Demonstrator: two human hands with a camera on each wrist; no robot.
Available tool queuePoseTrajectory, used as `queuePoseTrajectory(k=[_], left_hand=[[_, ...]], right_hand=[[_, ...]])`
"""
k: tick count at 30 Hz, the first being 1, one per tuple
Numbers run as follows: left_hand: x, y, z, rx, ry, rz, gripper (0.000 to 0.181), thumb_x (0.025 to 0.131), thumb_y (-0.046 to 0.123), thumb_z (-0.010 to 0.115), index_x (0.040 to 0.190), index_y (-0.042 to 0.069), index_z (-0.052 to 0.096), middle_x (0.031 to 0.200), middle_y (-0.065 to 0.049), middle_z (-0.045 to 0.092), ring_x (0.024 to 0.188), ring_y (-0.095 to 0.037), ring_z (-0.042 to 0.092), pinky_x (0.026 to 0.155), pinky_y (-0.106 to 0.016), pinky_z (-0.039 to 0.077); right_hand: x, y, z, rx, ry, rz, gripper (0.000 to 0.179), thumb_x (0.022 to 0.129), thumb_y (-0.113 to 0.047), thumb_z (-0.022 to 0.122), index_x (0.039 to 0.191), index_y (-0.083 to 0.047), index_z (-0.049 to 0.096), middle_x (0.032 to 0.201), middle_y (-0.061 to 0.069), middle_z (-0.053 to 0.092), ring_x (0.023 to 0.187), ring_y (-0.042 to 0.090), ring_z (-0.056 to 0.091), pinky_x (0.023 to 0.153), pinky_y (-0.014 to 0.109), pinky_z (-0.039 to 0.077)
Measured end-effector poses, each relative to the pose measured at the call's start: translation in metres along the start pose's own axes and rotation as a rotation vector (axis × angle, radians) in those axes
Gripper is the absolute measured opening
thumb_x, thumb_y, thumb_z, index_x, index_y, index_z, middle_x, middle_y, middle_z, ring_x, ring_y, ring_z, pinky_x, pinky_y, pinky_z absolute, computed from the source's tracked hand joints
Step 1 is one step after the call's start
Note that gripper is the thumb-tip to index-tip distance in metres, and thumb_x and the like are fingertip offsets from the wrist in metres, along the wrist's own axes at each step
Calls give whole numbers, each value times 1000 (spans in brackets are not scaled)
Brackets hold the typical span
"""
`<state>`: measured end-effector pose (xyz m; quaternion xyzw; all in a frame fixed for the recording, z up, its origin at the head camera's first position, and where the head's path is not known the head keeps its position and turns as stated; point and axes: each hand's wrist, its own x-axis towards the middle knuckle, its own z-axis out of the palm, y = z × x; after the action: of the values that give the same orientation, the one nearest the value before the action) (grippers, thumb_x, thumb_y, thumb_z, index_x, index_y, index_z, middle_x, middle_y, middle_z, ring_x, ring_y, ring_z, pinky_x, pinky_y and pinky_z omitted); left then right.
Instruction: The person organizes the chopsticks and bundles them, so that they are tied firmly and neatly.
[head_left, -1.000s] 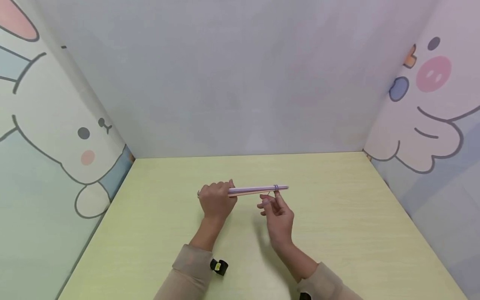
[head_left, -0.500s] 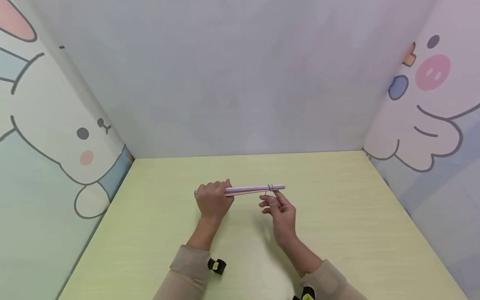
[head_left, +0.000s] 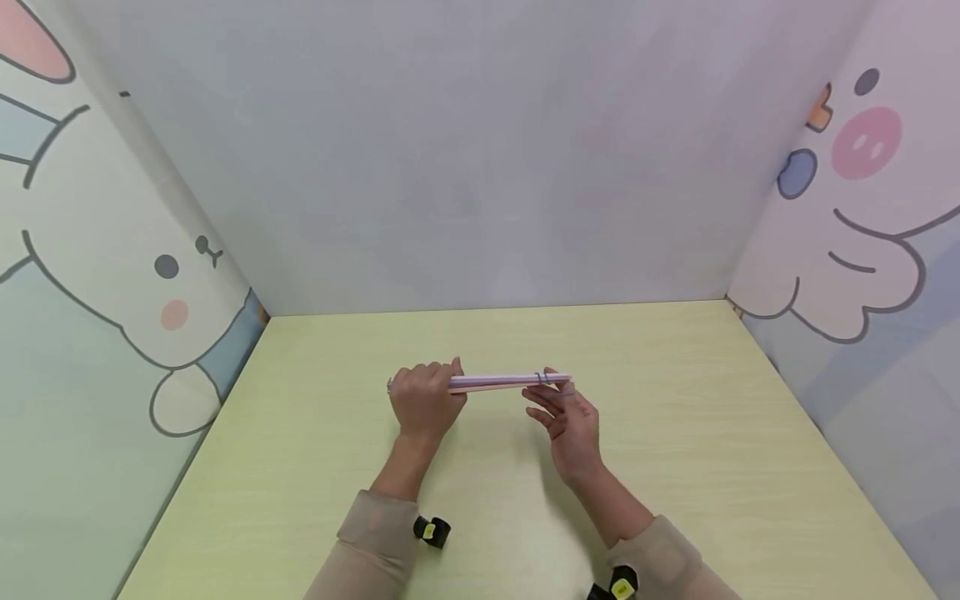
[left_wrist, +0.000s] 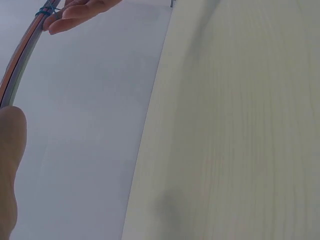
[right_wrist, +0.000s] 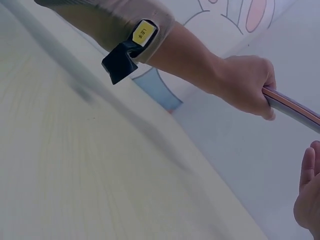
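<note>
Left wall panel (head_left: 112, 250): printed with a cartoon rabbit, pale blue at its neck. Pale yellow-green table (head_left: 285, 483), fine wood grain, runs across below both hands.

Left sleeve (head_left: 375, 533): beige, turned back, with a black strap mount (head_left: 432, 532) bearing a yellow label at the cuff. Left hand (head_left: 426, 404): back of the hand toward the head camera, fingers pressed together and curled round the bundle of slim sticks (head_left: 491, 383). A short end of the bundle shows just left of the knuckles.

Bundle: held clear of the table, roughly level, in front of the plain pale grey back wall (head_left: 480, 167). Lilac, white and salmon-pink sticks lie side by side, long part running right from the left fist. Near its right end, a thin blue band (head_left: 542, 378) is wound round the sticks; the left wrist view shows the windings as teal.

Right hand (head_left: 573, 433): at the banded end, one fingertip behind the bundle and showing above it, other fingers slightly spread below. A thin strand crosses the fingers. Cannot tell whether they pinch the band.

Right sleeve (head_left: 663, 562): beige, second black mount with yellow label beside it. Right wall panel (head_left: 855, 250): cartoon pig, pink snout.
</note>
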<state>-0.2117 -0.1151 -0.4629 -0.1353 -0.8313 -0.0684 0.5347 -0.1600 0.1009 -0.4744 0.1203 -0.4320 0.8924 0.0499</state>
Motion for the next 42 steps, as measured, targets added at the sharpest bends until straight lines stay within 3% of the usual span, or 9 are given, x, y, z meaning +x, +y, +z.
queuePoseTrajectory(k=[7,12,15,19,24,29,35,42], left_hand=[[-1,-5,-2,-28,20,60,35,83,18,69,53,11,53,47,0,54,37,-16,42,41,-32,32],[1,-7,-3,-45,41,106,40,87,21,64,51,12,48,47,1,52,38,-16,44,41,-32,32],[2,-7,-2,-57,61,111,41,87,20,64,51,12,47,47,1,53,38,-16,45,41,-31,31],[2,-6,-2,-60,68,103,40,86,20,64,51,12,47,47,1,53,38,-16,44,41,-32,32],[4,-6,-3,-63,61,109,39,84,19,64,50,13,46,45,2,50,38,-15,43,41,-32,35],[5,-6,-4,-77,63,108,39,85,19,63,50,13,46,46,2,52,38,-16,45,42,-33,36],[7,-8,-5,-86,61,103,38,84,18,62,50,13,46,46,1,54,37,-17,44,41,-32,33],[6,-9,-8,-86,31,105,36,83,16,65,51,11,49,47,-1,55,38,-18,46,41,-32,32]], right_hand=[[5,-2,-11,-20,-162,-56,45,112,-26,29,126,-12,70,105,8,76,98,21,74,79,31,58],[9,-6,-17,-193,-221,-108,35,110,-15,38,121,-10,72,97,8,77,88,19,76,74,29,58],[11,-8,-19,-299,-203,-117,28,107,-6,45,114,0,72,92,8,77,85,18,76,72,29,59],[14,-10,-19,-348,-172,-101,20,102,1,52,104,14,67,89,8,77,81,18,76,70,30,59],[16,-13,-20,-323,-187,-42,18,99,5,53,90,2,68,82,6,74,76,15,73,68,29,58],[18,-15,-21,-350,-187,-20,22,96,7,56,87,-8,70,77,1,70,67,10,65,61,24,53],[20,-17,-21,-372,-184,-55,23,92,10,61,88,-9,73,95,5,62,74,10,57,56,20,47],[22,-23,-21,-362,-180,-4,17,90,10,67,95,-6,69,91,4,70,73,12,69,65,27,58]])
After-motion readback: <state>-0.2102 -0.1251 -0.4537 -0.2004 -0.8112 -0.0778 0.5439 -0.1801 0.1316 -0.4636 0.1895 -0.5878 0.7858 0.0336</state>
